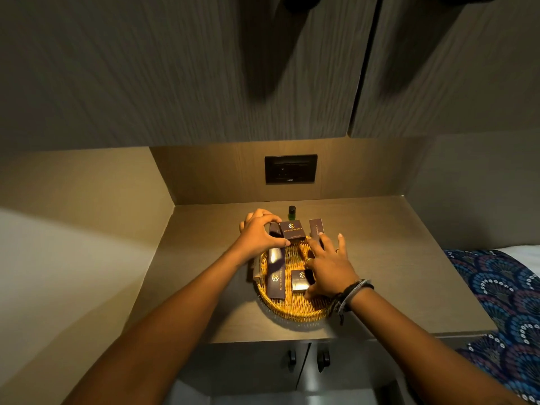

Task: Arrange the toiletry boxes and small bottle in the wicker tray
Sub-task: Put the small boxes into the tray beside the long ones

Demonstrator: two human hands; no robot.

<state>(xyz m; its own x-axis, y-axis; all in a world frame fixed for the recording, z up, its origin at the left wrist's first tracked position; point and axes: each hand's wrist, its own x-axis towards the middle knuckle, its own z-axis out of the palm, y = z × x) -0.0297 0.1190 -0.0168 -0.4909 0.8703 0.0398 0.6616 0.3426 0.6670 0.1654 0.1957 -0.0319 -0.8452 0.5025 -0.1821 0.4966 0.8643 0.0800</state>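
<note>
A round wicker tray point(292, 309) sits on a wooden counter point(394, 273). In it lie a long dark box point(276, 277) at the left and a small square box point(301, 281) in the middle. At the tray's far rim, my left hand point(257, 233) grips a square dark box point(292, 230) with a gold logo; a narrow box point(274, 229) stands beside it. My right hand point(328, 268) rests in the tray with fingers spread, touching the small box and reaching toward an upright box point(316, 228). A small green bottle point(291, 212) stands behind the tray.
A black wall socket point(290, 169) is on the back panel. Cabinet doors hang overhead, and two doors with dark handles point(306, 359) are below the counter. A patterned blue bedspread point(508, 293) lies at the right. A wall closes the left side.
</note>
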